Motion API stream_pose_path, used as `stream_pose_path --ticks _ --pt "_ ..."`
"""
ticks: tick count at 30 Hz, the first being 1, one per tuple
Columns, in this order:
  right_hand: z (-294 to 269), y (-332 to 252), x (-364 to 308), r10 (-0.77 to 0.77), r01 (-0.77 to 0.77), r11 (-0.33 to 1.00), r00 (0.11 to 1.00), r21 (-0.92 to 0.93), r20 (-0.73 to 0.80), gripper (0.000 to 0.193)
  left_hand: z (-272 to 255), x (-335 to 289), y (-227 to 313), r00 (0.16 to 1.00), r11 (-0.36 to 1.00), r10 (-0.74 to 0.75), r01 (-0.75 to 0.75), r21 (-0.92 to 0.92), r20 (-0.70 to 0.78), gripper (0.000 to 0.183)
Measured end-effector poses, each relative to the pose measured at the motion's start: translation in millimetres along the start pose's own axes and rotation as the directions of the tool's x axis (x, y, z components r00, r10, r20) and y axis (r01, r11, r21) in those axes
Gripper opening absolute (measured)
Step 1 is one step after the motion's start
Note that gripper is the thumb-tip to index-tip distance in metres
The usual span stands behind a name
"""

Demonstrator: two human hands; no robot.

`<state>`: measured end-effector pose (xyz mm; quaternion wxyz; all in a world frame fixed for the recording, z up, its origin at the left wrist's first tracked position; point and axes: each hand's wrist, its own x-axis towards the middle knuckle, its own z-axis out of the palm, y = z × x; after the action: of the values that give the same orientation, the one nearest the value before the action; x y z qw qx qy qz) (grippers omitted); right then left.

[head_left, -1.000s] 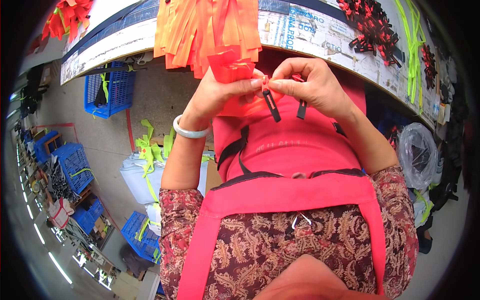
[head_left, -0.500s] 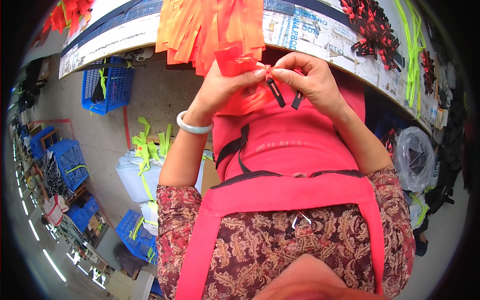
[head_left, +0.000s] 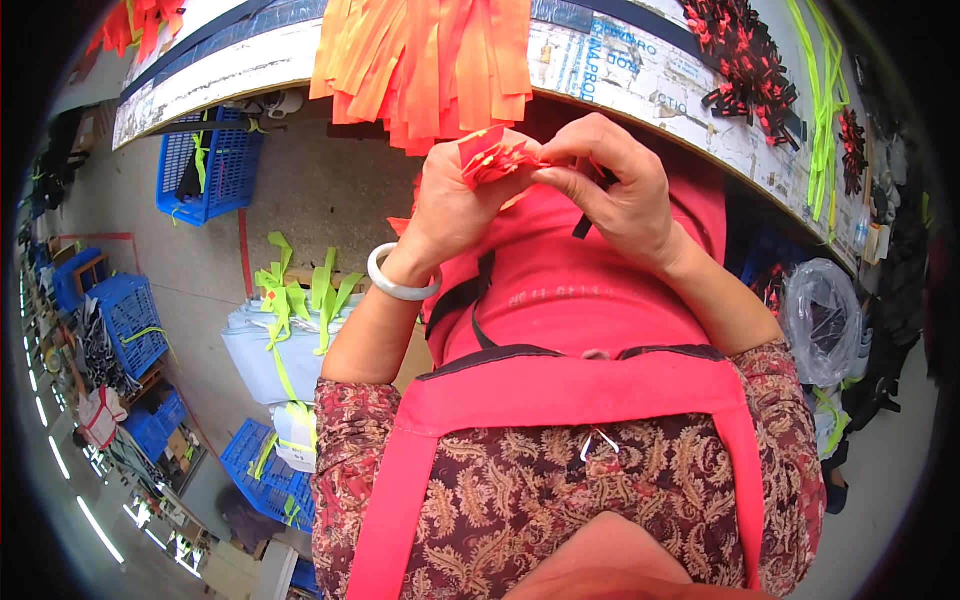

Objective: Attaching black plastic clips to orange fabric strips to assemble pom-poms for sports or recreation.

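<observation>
In front of my apron, my left hand [head_left: 455,195] is closed round a bundle of orange-red fabric strips [head_left: 492,160], whose folded ends stick up out of the fist. My right hand [head_left: 620,190] pinches at the edge of this bundle, thumb and forefinger pressed together. Under its fingers the dark end of a small black tab [head_left: 582,228] shows; the rest of it is hidden by the hand. The two hands meet just off the table's near edge. Closest to them, a thick fringe of orange strips [head_left: 430,80] hangs over that edge.
On the white, print-covered tabletop [head_left: 560,60] lie a heap of black-and-red tabs [head_left: 745,75] and some neon-yellow strips [head_left: 825,120]. Blue crates [head_left: 225,165] stand on the floor to the left, near a pale fabric stack [head_left: 255,350]. A clear plastic bag [head_left: 822,320] hangs at the right.
My left hand has turned, so the bundle's ends now point up toward the right hand. The red piece and black tab seen between the fingertips are now mostly covered.
</observation>
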<state>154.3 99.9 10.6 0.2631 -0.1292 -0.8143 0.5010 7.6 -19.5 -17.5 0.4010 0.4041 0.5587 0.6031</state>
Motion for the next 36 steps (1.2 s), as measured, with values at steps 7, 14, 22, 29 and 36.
stream_pose_path --ticks 7,14,22,29,36 --pt "2 0 -2 0.023 -0.023 1.000 1.000 -0.004 0.010 0.016 0 -2 -2 0.997 0.997 -0.059 0.062 -0.049 0.044 0.012" --pt "7 1 -4 0.020 -0.016 0.996 0.998 0.090 -0.052 0.013 5 -2 -11 0.998 0.990 -0.055 0.056 -0.128 0.007 0.015" --pt "2 2 -8 0.043 -0.043 0.999 0.999 0.016 -0.004 0.013 -1 -4 0 0.970 0.975 -0.201 0.211 -0.065 0.135 0.010" --pt "4 -3 -6 0.022 -0.022 1.000 0.999 0.005 0.032 0.013 8 -7 -6 0.997 0.997 0.082 -0.082 -0.003 -0.003 0.009" --pt "4 -4 -8 0.051 -0.051 0.999 0.999 0.003 0.003 0.012 3 -4 -5 0.989 0.986 -0.116 0.126 -0.108 0.097 0.004"
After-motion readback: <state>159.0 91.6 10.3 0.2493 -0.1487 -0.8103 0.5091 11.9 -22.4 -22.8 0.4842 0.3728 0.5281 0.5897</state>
